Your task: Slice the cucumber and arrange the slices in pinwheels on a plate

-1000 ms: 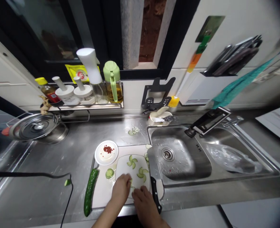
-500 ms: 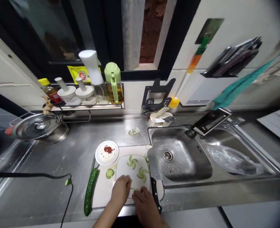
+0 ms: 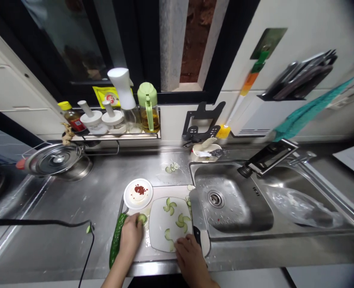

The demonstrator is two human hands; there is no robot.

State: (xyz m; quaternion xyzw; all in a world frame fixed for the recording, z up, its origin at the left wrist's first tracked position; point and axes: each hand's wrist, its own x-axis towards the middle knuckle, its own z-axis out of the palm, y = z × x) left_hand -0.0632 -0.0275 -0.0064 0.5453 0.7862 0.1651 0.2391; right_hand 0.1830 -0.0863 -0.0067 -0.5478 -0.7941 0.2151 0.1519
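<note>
A white squarish plate [image 3: 159,230] rests on a pale cutting board [image 3: 139,256]. On it are thin green cucumber slices [image 3: 183,222] set in two pinwheel shapes, with a few more slices [image 3: 168,235] near the front. My left hand [image 3: 131,234] is beside the plate, its bunched fingertips pinching at a small pile of cucumber slices [image 3: 142,218]. Just left of that hand lies a whole cucumber [image 3: 116,244], partly covered. My right hand [image 3: 190,254] lies over the plate's front right edge, fingers stretched out near the front slices. It partly hides a knife's black handle [image 3: 197,235].
A small white plate with red bits [image 3: 131,196] stands at the board's upper left. The knife's blade [image 3: 197,208] lies along the board's right side, next to the sink [image 3: 233,200]. A black cable [image 3: 88,256] crosses the left counter. Bottles and jars [image 3: 115,120] line the shelf.
My left hand has moved left from the plate to the cucumber slice pile. The front slices on the plate are now uncovered. My right hand stays at the plate's edge; the view has shifted slightly.
</note>
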